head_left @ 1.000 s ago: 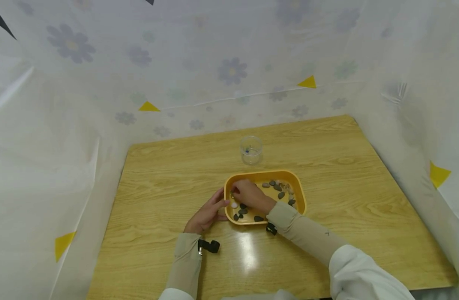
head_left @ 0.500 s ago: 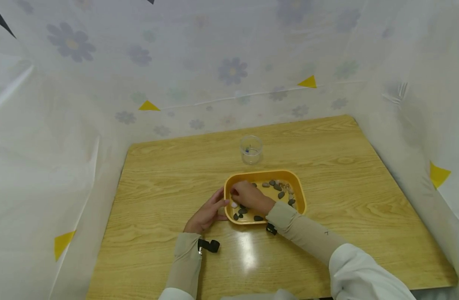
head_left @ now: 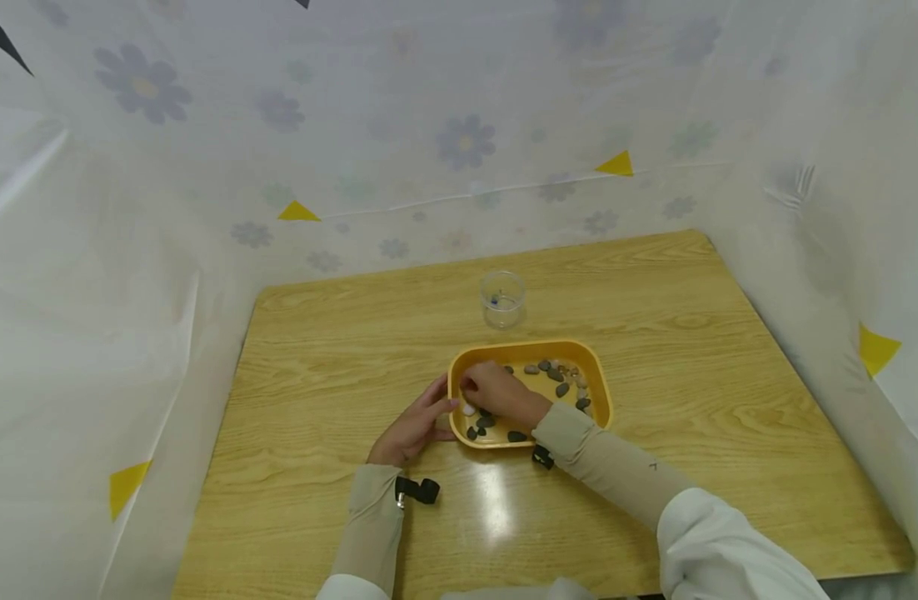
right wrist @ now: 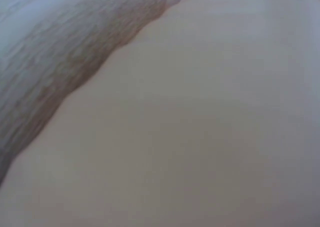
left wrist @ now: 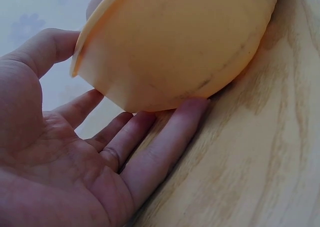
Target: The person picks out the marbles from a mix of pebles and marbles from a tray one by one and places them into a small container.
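Sleeves (head_left: 616, 475): rolled back clear of both wrists, probably to keep cloth out of the way.
Left hand (head_left: 410, 429): at the tray's left end, thumb against the rim, the other fingers spread apart along the outside; it seems to be bracing the tray so that it does not slide.
Right hand (head_left: 498, 390): reaching down inside the tray at the left, fingers bent toward the floor; the tips are hidden, so I cannot tell whether they pinch anything.
Tray (head_left: 534, 348): yellow, on the counter (head_left: 316, 400) in front of the person; its raised wall likely stops small pieces rolling off.
Stones (head_left: 562, 389): mostly dark, scattered in the tray, many near its walls, with a white one (head_left: 469, 410) just below the right hand.
Left wrist view: shows the palm and the tray's scuffed outer wall, which the head view hides.
Right wrist view: a blurred pale surface, no help with the fingertips; only the head view shows the stones.
Cup (head_left: 502, 302): clear, upright beyond the tray and apart from it, seemingly within easy reach; something small and blue inside.
Sheet (head_left: 399, 125): flowered, hanging behind the counter.
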`<action>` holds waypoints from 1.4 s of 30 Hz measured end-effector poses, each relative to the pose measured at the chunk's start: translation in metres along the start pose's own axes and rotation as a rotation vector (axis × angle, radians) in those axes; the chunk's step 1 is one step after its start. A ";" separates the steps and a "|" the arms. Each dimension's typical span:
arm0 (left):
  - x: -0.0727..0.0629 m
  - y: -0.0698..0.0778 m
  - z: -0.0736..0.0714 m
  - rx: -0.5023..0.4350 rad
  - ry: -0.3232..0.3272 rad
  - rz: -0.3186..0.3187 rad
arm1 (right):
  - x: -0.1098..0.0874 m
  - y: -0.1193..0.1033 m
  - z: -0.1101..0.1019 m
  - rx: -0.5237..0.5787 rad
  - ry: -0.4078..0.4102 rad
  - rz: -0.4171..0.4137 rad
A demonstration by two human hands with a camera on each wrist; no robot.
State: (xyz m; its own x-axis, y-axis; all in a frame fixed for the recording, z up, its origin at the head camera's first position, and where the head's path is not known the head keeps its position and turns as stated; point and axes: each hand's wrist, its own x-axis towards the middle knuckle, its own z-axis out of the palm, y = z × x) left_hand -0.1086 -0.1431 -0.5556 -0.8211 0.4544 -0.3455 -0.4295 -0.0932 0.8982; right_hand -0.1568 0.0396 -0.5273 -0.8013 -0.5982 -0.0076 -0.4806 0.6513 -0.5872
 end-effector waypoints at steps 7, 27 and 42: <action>-0.007 0.009 0.002 -0.006 -0.014 -0.019 | -0.003 0.000 -0.003 -0.003 0.001 0.007; -0.014 0.023 0.008 0.000 -0.036 -0.045 | -0.032 -0.005 -0.034 0.175 -0.038 0.165; -0.014 0.023 0.010 0.000 -0.019 -0.045 | -0.043 0.006 -0.060 0.157 0.060 0.154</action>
State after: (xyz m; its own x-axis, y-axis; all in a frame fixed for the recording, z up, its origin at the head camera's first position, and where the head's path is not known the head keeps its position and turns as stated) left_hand -0.1030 -0.1431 -0.5271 -0.7935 0.4752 -0.3803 -0.4658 -0.0721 0.8819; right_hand -0.1464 0.0971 -0.4816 -0.8827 -0.4659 -0.0616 -0.2938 0.6494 -0.7014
